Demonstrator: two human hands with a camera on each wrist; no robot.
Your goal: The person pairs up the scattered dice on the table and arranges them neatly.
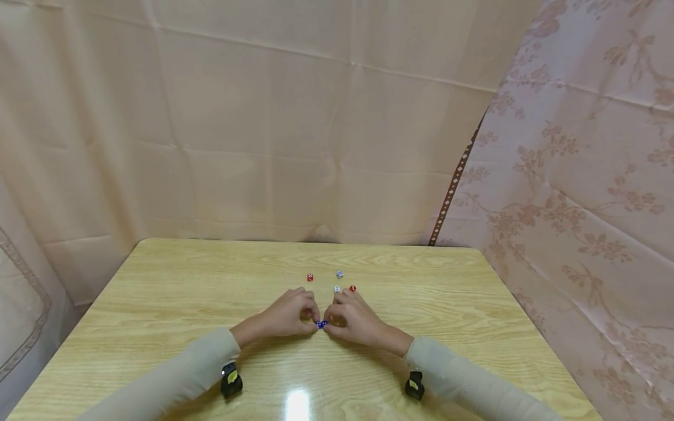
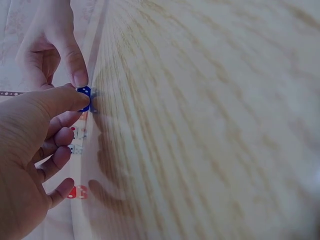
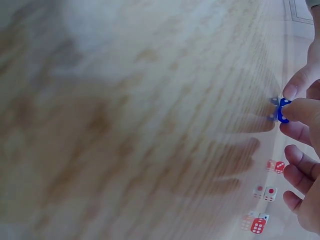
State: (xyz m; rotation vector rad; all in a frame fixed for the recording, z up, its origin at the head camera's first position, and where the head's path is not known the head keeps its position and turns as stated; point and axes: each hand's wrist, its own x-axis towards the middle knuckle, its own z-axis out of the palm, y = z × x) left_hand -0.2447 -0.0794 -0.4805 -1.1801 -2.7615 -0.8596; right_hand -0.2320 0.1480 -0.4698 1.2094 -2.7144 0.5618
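Two blue dice (image 1: 322, 324) with white pips sit side by side on the wooden table, close together or touching. From the left, my left hand (image 1: 291, 314) pinches one of them between thumb and forefinger. My right hand (image 1: 354, 318) does the same from the right with the other. In the left wrist view, the left thumb partly covers the blue die (image 2: 86, 91). The right wrist view shows the blue dice (image 3: 284, 116) low on the tabletop, partly hidden by the right thumb.
Beyond the hands lie a red die (image 1: 310, 278), a white die (image 1: 337, 289), another pale die (image 1: 339, 274) and a second red die (image 1: 353, 288) close to the right fingers. Cloth curtains (image 1: 263, 146) hang behind the table (image 1: 184, 275).
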